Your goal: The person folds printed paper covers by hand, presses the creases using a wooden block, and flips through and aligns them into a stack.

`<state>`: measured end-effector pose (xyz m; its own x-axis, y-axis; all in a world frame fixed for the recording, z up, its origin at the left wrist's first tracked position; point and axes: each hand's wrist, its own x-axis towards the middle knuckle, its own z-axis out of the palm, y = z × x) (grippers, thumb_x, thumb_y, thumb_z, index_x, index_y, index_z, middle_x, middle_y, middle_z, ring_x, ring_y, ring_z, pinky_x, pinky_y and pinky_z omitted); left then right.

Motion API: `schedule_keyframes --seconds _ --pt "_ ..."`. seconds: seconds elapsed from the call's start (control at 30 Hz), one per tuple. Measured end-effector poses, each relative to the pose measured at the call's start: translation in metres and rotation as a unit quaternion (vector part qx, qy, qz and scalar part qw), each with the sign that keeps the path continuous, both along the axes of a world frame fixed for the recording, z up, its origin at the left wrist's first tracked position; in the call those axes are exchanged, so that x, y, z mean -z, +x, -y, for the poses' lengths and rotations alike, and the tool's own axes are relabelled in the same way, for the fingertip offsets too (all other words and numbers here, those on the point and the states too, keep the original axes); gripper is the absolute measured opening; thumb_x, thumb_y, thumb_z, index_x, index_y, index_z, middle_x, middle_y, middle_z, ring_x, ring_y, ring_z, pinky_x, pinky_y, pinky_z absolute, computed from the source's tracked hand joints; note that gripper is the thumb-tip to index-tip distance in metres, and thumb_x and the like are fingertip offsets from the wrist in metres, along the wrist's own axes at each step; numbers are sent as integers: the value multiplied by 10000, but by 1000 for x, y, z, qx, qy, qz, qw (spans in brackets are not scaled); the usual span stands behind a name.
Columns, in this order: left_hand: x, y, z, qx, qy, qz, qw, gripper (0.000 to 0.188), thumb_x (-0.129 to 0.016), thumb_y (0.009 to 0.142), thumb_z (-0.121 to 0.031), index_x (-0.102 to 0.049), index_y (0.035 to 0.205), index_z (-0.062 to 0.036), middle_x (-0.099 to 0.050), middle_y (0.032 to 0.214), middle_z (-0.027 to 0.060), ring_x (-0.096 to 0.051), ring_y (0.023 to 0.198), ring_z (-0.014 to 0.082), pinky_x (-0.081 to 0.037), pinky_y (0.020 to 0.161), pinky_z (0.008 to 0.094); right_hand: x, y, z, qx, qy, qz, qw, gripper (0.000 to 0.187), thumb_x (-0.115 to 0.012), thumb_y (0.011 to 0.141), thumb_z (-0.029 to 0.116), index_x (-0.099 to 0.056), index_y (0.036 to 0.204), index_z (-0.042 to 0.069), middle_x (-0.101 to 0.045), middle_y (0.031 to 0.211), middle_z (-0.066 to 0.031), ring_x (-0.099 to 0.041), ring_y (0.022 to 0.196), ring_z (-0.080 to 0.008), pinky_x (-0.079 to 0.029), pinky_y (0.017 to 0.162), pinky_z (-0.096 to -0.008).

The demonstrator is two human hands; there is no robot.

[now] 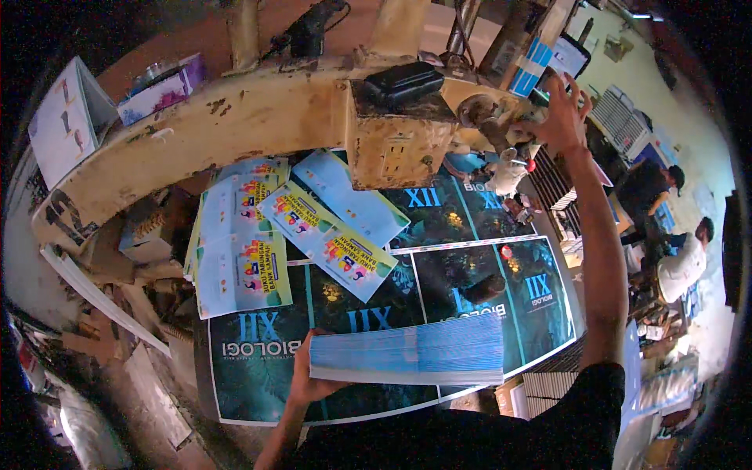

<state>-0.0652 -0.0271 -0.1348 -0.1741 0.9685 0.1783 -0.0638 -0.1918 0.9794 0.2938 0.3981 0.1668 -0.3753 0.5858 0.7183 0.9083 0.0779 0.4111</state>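
Observation:
A thick stack of light-blue printed sheets or thin booklets [407,356] is held level in front of me, its layered edges showing. My left hand [312,374] is closed round the stack's left end. The stack's right end has no hand on it. My right hand [564,113] is raised at the upper right with its fingers apart, close to a blue-and-white box [533,66]. Whether a fingertip touches that box I cannot tell. Beneath the stack lie large dark teal printed sheets [360,282]. Yellow-and-blue printed covers [244,270] lie on them, with another such cover [329,243] slanted across.
A worn cream metal machine beam [258,110] arches across the back, with a square housing [395,149] and a black case [403,80] on top. A desk calendar [70,125] stands at far left. Two people [681,262] are at the far right.

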Motion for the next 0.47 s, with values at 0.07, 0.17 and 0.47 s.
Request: schedule_keyframes --seconds 0.07,0.17,0.47 --pt "-1 0 1 12 -9 -28 999 677 -951 591 -196 -579 1135 -42 -627 1013 65 -632 932 186 -508 819 336 -2 3 5 -28 27 -2 999 1254 -896 510 597 -322 1495 74 -426 1506 -108 -238 1471 -315 -156 1122 -627" --pt "-7 4 2 13 -50 7 999 729 -946 591 -189 -533 1173 -38 -630 1021 64 -623 948 162 -506 827 334 0 -7 35 -131 42 -82 987 1263 -915 554 522 -258 1540 86 -505 1449 -122 -272 1456 -339 -124 1138 -610" --pt "11 -3 12 -36 -272 314 909 698 -889 582 -221 -488 1122 -37 -627 991 62 -608 904 154 -494 811 320 80 -76 277 -206 -324 -199 902 891 -808 732 386 -406 1485 129 -353 1552 -174 -270 1457 -371 -116 1181 -577"
